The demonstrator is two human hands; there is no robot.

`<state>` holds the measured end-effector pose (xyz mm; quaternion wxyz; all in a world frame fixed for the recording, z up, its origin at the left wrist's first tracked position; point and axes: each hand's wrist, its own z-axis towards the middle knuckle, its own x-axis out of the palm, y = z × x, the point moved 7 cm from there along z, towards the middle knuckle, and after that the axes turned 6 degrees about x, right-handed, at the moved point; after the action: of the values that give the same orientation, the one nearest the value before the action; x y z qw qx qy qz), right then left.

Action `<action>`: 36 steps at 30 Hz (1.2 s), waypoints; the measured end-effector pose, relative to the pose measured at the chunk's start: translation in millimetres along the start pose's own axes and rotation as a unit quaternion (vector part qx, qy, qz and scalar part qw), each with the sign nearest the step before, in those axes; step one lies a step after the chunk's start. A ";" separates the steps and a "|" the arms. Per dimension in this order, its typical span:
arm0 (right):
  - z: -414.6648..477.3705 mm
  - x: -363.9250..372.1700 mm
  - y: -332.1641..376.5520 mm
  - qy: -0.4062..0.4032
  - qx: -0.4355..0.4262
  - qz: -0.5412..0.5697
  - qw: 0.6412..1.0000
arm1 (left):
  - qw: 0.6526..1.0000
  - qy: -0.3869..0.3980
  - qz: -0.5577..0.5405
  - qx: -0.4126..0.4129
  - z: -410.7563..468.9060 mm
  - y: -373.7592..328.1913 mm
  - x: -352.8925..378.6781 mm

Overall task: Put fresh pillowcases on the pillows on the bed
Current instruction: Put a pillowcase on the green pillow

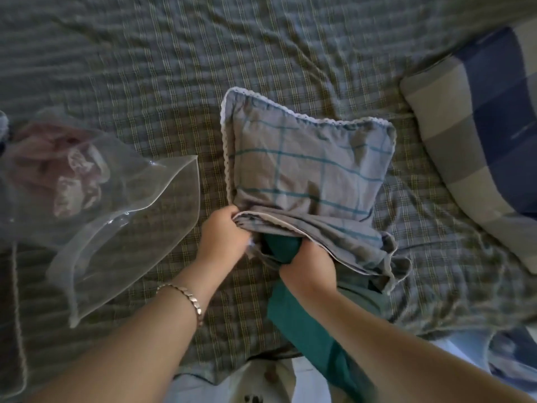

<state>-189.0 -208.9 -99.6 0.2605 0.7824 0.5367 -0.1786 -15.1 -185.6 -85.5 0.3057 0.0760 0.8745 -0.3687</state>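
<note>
Head cam: L hand point(222, 237) pinches pillowcase point(308, 164) hem, R hand point(311, 267) grips teal pillow point(299, 321), fingertips hidden inside.

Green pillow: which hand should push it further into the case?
Probably the right. The right hand grips the green pillow at the opening of the case, so it can shove it in. The left hand pinches the case edge, holding it open.

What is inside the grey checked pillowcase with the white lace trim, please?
A teal fabric pillow enters the grey checked pillowcase at its open end, gripped by the right hand; the left hand holds the opening's edge. The case hides how far in it reaches.
</note>
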 end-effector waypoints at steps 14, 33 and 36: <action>-74.1 -167.6 38.7 -0.138 -0.076 0.214 0.964 | 0.943 0.011 0.005 0.332 -101.9 -151.7 -13.6; -63.4 -190.4 -34.9 0.171 0.072 0.593 0.783 | 0.968 0.112 -0.060 0.219 -141.8 -274.6 22.8; -14.1 -185.1 -115.7 0.076 0.187 0.468 0.860 | 0.954 0.287 -0.020 0.089 -161.9 -211.6 121.8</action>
<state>-363.6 -305.4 -9.8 0.1206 0.9867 0.0820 -0.0721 -266.0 -236.6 56.8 0.0268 0.1882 0.8904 -0.4136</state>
